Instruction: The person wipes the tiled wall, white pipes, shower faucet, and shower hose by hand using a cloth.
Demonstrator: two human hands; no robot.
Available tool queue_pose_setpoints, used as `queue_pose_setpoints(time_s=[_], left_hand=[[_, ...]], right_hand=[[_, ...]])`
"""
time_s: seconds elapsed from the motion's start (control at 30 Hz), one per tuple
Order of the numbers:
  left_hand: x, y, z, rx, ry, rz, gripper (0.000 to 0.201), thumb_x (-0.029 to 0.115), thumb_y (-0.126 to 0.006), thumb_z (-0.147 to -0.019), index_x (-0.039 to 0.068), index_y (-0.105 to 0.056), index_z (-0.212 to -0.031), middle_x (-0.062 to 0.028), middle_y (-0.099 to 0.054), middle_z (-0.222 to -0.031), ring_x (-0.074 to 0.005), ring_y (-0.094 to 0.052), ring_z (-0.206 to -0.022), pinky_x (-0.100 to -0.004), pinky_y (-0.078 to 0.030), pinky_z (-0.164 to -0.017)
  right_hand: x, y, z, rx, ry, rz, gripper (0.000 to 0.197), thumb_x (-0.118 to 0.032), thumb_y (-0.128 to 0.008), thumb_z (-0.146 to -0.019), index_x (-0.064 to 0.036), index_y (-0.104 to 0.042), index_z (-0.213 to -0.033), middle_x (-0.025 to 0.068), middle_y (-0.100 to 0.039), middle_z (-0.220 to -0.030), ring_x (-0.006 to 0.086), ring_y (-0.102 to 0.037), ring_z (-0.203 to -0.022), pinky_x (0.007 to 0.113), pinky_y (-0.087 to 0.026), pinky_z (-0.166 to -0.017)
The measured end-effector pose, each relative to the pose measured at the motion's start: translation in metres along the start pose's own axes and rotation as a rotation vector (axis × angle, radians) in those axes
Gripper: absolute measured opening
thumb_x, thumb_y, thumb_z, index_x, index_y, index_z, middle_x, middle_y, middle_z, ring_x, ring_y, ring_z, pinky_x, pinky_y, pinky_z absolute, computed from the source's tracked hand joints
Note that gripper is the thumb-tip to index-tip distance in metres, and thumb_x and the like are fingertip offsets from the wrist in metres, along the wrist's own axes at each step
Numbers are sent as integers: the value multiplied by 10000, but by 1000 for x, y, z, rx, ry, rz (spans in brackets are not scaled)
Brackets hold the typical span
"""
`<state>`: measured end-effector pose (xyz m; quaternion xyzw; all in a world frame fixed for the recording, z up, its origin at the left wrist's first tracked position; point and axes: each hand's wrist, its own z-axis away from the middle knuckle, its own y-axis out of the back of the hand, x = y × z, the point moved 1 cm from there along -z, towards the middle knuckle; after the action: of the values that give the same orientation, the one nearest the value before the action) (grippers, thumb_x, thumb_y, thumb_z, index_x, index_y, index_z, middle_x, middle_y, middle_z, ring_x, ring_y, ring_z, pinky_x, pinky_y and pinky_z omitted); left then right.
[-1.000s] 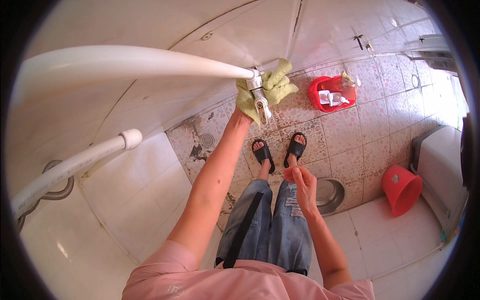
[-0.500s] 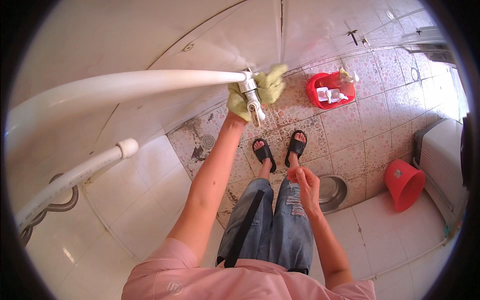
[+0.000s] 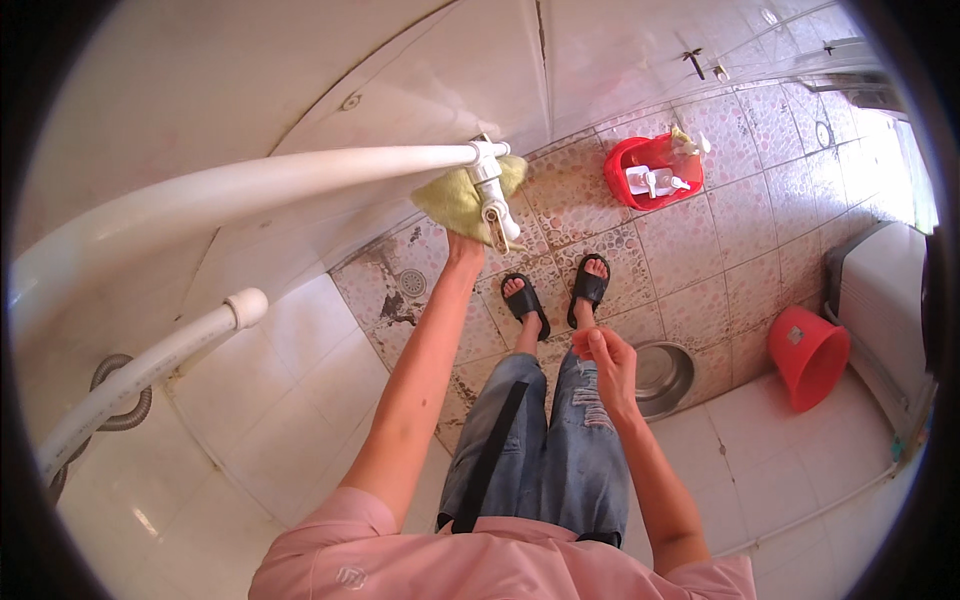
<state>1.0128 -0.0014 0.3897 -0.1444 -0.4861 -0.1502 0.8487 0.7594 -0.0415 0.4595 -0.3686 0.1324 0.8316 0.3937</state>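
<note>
My left arm reaches up to a white plastic pipe tap (image 3: 489,192) on the wall. My left hand (image 3: 466,250) holds a yellow-green cloth (image 3: 449,201) behind and beside the tap. Most of its fingers are hidden by the cloth and the fitting. The cloth spreads out on both sides of the tap body. A thick white pipe (image 3: 290,172) runs from the tap toward the left. In front of my right thigh, my right hand (image 3: 610,368) is loosely closed, with nothing visible in it.
A red basket (image 3: 622,194) with several bottles stands on the tiled floor. A metal basin (image 3: 665,400) is beside my right leg, with a red bucket (image 3: 800,350) farther right. At the left are a capped white pipe (image 3: 150,357), a grey hose (image 3: 128,418) and a floor drain (image 3: 411,283).
My left hand has shifted slightly down and left behind the tap. The cloth, bunched around the fitting before, now spreads flatter and more to the left. My right hand stays nearly still.
</note>
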Motion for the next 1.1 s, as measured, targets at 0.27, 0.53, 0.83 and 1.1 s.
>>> queue_pose_setpoints(time_s=[0.27,0.53,0.83,1.1], left_hand=[[1,-6,5,-297,368,659,244,282,-492,-780,83,-511,-921,-22,-545,-737,-135,-537,-614,-269,-464,-536],[30,9,16,-268,205,358,222,228,-498,-838,64,-489,-988,-20,-540,-803,-103,-528,-647,-248,-468,-572],[58,-2,8,-425,339,33,264,239,-495,-848,20,-517,-996,-26,-562,-798,-93,-547,-675,-233,-474,-603],[78,14,-14,-543,508,-339,306,296,-483,-850,40,-533,-1009,-47,-568,-873,-116,-565,-729,-263,-492,-635]], right_hand=[[-2,-5,-1,-23,-8,-18,317,-265,-438,-899,10,-588,-850,28,-592,-765,93,-542,-690,225,-427,-641],[4,-1,4,8,-15,-39,306,-252,-452,-894,13,-599,-855,38,-591,-742,101,-549,-690,231,-423,-624],[-4,-10,7,-48,-13,-7,335,-282,-434,-898,11,-589,-853,36,-597,-771,98,-550,-696,233,-432,-648],[3,-5,7,-22,13,-19,291,-243,-454,-892,3,-602,-847,29,-597,-736,98,-550,-674,234,-427,-609]])
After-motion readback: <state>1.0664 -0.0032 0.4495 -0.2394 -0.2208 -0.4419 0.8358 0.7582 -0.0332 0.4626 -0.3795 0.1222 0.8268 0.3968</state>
